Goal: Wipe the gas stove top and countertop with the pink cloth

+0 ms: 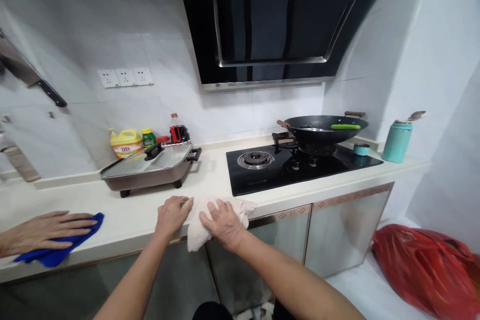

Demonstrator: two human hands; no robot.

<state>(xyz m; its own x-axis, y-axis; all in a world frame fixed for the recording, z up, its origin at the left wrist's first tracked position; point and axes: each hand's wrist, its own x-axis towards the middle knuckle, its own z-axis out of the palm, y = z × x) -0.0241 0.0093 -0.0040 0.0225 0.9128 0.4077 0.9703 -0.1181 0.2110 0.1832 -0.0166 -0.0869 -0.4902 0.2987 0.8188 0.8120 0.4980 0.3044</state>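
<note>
A pale pink cloth (200, 227) lies over the front edge of the white countertop (210, 170), part of it hanging down. My right hand (225, 225) presses on this cloth with bent fingers gripping it. Just left of it, my left hand (173, 216) rests on the counter, its fingers curled and the thumb close to the forefinger at the cloth's left edge. Whether anything is pinched there is hidden. Behind my left hand stands an electric pan (150, 170) with a glass lid. To the right is a black gas hob (255, 180).
At the left, another person's hand (52, 232) lies flat on a blue cloth (84, 240). A wok (326, 132) with a green-handled utensil (345, 126) sits on the hob. Beyond are a teal flask (397, 142), its cup (361, 149) and a red bag (423, 265). The range hood (270, 20) overhangs.
</note>
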